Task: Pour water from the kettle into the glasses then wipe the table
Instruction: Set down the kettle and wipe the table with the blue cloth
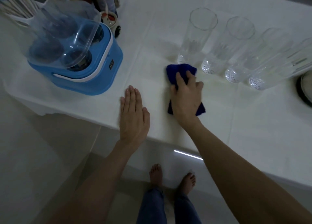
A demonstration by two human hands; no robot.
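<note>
My right hand presses a dark blue cloth onto the white table, fingers curled over it, just in front of the leftmost glass. Several tall clear glasses stand in a row running to the right. Flat on the table near its front edge lies my left hand, fingers together and holding nothing. The kettle's rim may be the dark round edge at the far right; I cannot tell.
A blue appliance with a clear plastic lid stands at the left of the table. Bottles and a small jar sit behind it. The table's front edge runs diagonally; my bare feet stand on the tiled floor below.
</note>
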